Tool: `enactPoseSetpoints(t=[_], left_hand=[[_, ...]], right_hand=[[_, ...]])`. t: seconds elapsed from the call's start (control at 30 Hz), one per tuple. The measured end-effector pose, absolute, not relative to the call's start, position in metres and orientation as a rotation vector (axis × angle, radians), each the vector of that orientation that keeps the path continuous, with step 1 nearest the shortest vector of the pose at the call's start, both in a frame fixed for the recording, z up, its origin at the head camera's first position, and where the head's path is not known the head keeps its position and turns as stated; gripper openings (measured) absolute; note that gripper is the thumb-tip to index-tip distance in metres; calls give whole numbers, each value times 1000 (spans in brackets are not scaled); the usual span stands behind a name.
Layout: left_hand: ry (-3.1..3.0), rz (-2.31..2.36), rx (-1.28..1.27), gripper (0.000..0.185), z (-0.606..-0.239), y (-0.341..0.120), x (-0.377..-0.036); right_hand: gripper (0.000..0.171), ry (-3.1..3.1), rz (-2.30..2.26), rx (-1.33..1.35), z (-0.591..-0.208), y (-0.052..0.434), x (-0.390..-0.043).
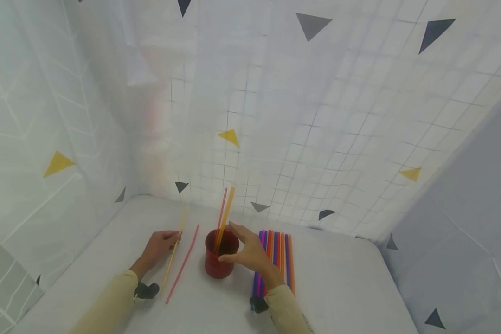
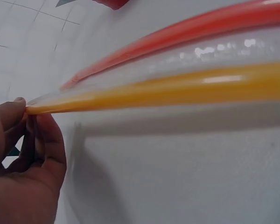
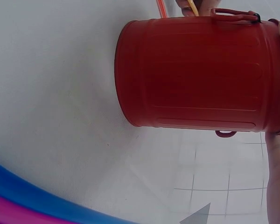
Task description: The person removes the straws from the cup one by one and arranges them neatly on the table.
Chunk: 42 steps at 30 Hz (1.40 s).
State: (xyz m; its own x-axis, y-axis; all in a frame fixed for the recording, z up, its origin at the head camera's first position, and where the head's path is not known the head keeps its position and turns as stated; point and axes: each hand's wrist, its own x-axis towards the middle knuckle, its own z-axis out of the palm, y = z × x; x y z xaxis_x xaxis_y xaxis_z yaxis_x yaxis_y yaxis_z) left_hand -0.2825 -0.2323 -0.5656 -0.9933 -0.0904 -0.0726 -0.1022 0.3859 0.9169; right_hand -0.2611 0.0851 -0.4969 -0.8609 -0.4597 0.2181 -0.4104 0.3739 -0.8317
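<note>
My left hand (image 1: 160, 246) pinches a yellow straw (image 1: 172, 260) near its middle, between thumb and fingers. To its right a red straw (image 1: 183, 269) lies on the table; in the left wrist view a clear, shiny strip (image 2: 205, 51) shows between the two. A small red metal bucket (image 1: 218, 269) with side handles stands upright at the centre. It holds an orange straw (image 1: 228, 206) and a thin red straw (image 1: 221, 211), both leaning. My right hand (image 1: 252, 250) holds the bucket's rim from the right, thumb in front and fingers behind.
Right of the bucket, partly under my right forearm, several coloured straws (image 1: 291, 264) lie side by side in a row. The white table (image 1: 338, 287) is bordered by white patterned sheets (image 1: 359, 116) at the back and sides.
</note>
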Motion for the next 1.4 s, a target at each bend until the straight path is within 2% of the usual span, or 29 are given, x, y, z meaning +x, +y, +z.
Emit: enactPoseSetpoints(t=[0.4, 1.4], left_hand=[[2763, 1492, -100, 41, -581, -232, -283], [2920, 1381, -15, 37, -585, -227, -280]], right_hand=[[94, 2559, -1533, -820, -497, 85, -260], [96, 2561, -1539, -814, -500, 85, -263]])
